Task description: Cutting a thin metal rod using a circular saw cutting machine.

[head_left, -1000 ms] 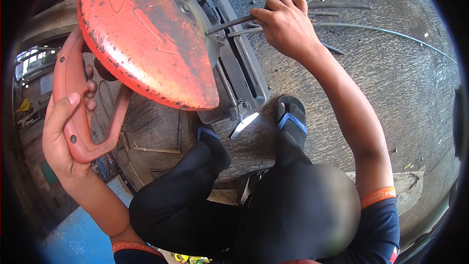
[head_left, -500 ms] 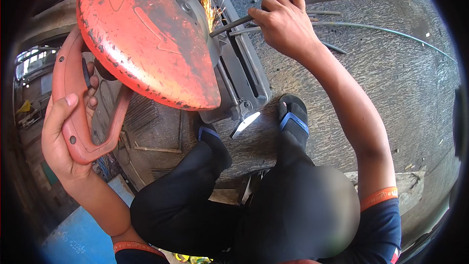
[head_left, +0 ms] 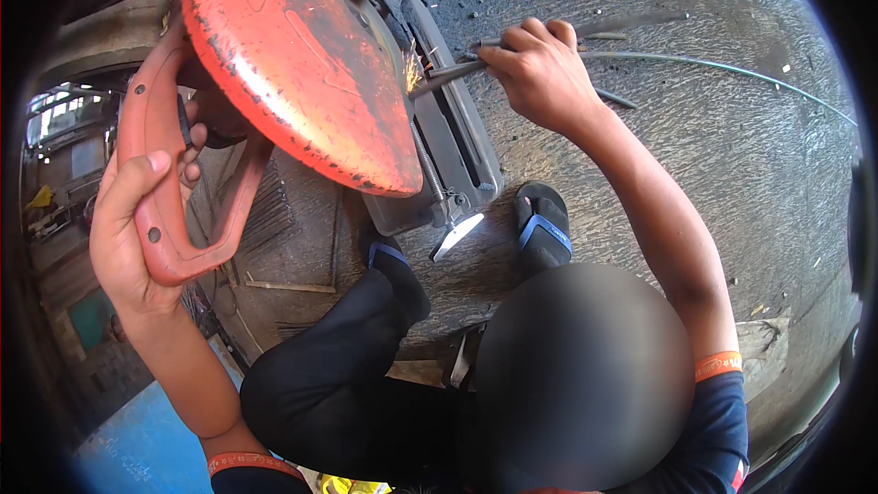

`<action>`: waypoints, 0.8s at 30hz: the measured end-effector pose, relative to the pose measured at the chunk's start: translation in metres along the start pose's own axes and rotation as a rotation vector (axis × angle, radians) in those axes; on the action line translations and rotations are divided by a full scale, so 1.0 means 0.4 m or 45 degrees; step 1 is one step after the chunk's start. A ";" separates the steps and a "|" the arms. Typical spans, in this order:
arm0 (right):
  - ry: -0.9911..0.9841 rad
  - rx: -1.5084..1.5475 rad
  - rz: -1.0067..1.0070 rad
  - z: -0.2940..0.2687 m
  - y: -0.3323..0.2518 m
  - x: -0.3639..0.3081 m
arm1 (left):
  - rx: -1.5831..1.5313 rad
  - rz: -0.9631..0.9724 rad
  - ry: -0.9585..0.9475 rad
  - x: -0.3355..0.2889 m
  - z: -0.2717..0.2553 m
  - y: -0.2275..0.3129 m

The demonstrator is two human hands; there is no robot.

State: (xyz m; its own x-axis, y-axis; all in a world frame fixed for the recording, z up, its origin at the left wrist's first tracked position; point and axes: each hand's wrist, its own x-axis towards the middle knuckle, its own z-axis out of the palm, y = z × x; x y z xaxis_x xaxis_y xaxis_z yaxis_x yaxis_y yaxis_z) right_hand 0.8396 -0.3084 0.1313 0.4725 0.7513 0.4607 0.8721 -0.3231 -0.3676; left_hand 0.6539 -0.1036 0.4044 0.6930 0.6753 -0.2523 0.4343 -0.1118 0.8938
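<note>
My left hand (head_left: 133, 238) is wrapped round the red loop handle (head_left: 166, 252) of a chop saw, its thumb over the front. The saw's scuffed red blade guard (head_left: 306, 82) hides most of the blade. Small orange sparks (head_left: 412, 71) fly at the guard's right edge. There a dark metal rod (head_left: 445, 75) meets the saw, and my right hand (head_left: 540, 64) is closed round its outer part. Beneath lies the dark saw base (head_left: 471, 151) with a threaded vise screw (head_left: 428, 163) and a shiny crank plate (head_left: 457, 236).
Several rods and a long thin bar (head_left: 695, 59) lie on the rough floor to the right. My sandalled feet (head_left: 541, 224) are close to the saw base. A bundle of thin rods (head_left: 265, 210) lies left of it, and a blue panel (head_left: 151, 444) is at lower left.
The saw's handle and guard have shifted right with my left hand. My right hand has moved slightly right and down with the rod. The spark spray is smaller.
</note>
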 end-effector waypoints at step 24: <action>-0.107 1.147 0.440 -0.548 -0.416 0.036 | -0.033 0.991 0.269 -0.164 0.035 -0.040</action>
State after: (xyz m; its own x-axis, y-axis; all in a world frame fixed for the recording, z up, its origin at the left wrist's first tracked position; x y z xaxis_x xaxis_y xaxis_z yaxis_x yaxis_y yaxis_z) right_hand 0.7292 -0.3701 0.3762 0.6434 0.7477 0.1642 0.2455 0.0016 -0.9694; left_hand 0.6095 -0.1561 0.4014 0.6668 0.5344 0.5194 -0.1439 -0.5915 0.7934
